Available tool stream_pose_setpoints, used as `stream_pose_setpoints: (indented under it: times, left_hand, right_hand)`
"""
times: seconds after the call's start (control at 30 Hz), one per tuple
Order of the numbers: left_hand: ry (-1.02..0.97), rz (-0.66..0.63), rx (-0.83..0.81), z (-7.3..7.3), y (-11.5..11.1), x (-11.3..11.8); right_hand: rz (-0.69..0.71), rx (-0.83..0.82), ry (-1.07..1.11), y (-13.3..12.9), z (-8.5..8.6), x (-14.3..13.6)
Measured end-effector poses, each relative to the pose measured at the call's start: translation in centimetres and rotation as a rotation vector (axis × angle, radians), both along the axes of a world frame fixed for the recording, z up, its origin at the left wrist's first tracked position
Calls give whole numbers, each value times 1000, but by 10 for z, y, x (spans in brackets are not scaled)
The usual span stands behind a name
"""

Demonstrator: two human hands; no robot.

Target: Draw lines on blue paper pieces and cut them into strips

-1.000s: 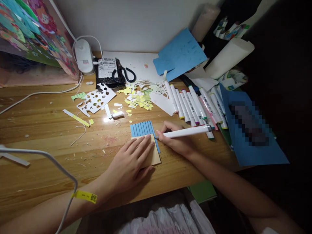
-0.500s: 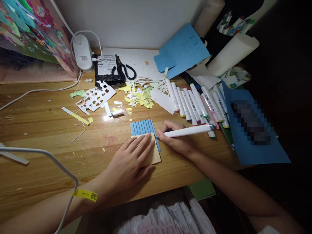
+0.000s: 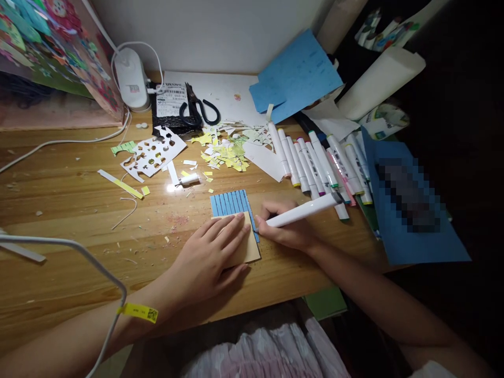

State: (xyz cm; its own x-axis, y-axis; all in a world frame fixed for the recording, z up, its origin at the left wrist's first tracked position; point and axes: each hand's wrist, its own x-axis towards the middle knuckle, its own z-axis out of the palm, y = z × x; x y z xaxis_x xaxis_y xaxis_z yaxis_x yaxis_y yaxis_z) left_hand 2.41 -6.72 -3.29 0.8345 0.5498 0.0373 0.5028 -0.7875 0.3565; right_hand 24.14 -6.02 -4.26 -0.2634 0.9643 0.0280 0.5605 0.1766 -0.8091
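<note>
My left hand (image 3: pixel 214 252) lies flat with its fingers stretched out, pressing a beige piece of card (image 3: pixel 246 249) onto the table. Under the card is a blue piece of paper (image 3: pixel 230 202) with several dark parallel lines; its upper part and a narrow strip along the right side show. My right hand (image 3: pixel 289 228) is closed around a white marker (image 3: pixel 303 210), whose tip meets the blue strip by the card's right edge. The marker tilts up to the right.
White markers (image 3: pixel 311 163) lie in a row at the right, near blue sheets (image 3: pixel 299 76). Paper scraps (image 3: pixel 228 152), black-handled scissors (image 3: pixel 200 110) and a marker cap (image 3: pixel 189 179) lie farther back. A white cable (image 3: pixel 79 247) with a yellow tag crosses my left forearm.
My right hand has drawn the marker tip a little way down along the card's right edge, towards me. My left hand stays in place on the card.
</note>
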Motion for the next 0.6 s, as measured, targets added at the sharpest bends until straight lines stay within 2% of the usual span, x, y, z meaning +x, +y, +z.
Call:
stream_pose_setpoints:
  times: [0.27, 0.53, 0.6]
  left_hand:
    - [-6, 2, 0, -1, 0, 1]
    - [-11, 0, 2, -1, 1, 0]
    - [-10, -7, 15, -1, 2, 0]
  right_hand:
    - [106, 73, -42, 0, 0, 2]
    - [213, 30, -2, 1, 5, 1]
    - [188, 21, 35, 1, 4, 3]
